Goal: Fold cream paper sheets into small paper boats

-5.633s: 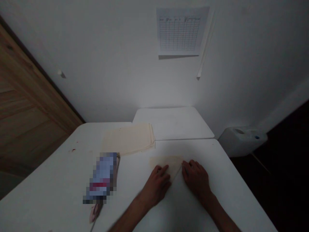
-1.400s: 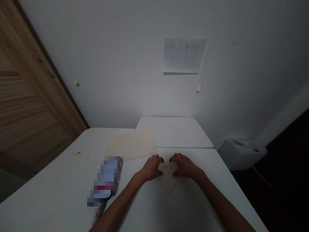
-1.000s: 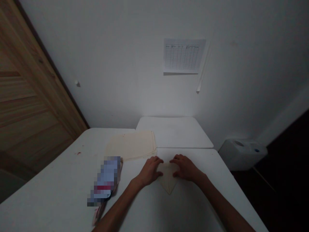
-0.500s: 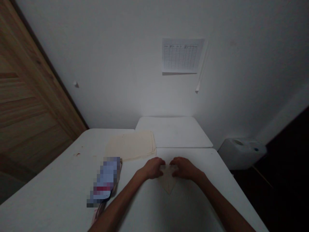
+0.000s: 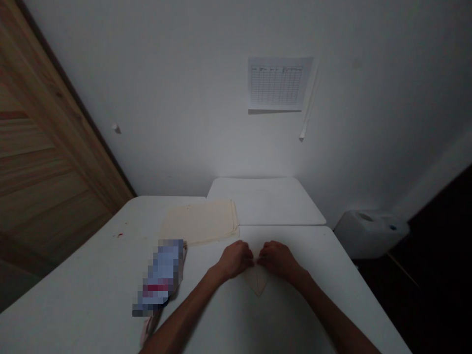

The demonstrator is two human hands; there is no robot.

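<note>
A folded cream sheet of paper (image 5: pixel 257 284) lies on the white table with its point toward me and a crease down its middle. My left hand (image 5: pixel 237 258) is closed on the sheet's left side, fingertips by the crease. Opposite it, my right hand (image 5: pixel 278 258) closes on the right side in the same way. The fingertips of both hands nearly meet, and they cover the sheet's upper part.
Several cream sheets (image 5: pixel 201 221) lie stacked at the back left. A blurred-out item (image 5: pixel 162 275) rests left of my left forearm. Behind is a white board (image 5: pixel 267 201) against the wall. A whitish plastic container (image 5: pixel 368 236) stands off the table's right side.
Both hands have moved inward, toward each other and the crease. Their fingers have closed from a more spread pose. The sheet's point stays in place.
</note>
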